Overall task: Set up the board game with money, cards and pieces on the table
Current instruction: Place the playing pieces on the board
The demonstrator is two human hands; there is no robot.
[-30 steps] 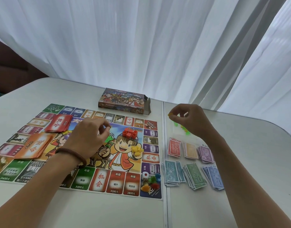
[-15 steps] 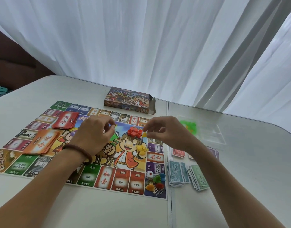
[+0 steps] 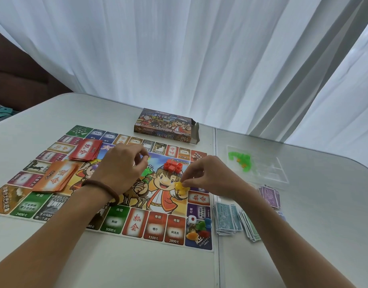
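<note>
The colourful game board lies on the white table. On it are a red card stack, an orange card stack, a cluster of red houses, a few green pieces and a small pile of yellow pieces. My right hand pinches a yellow piece right at the yellow pile. My left hand hovers over the board's middle, just above the green pieces, with its fingertips drawn together. Whether it holds anything is hidden. Money stacks lie to the right of the board.
A clear bag with green and a few orange pieces lies at the right. The open game box stands behind the board. A die and coloured pawns sit on the board's near right corner. White curtains hang behind.
My right hand has moved left from the clear bag to the board's yellow pile with a yellow piece. My left hand stayed over the board's middle.
</note>
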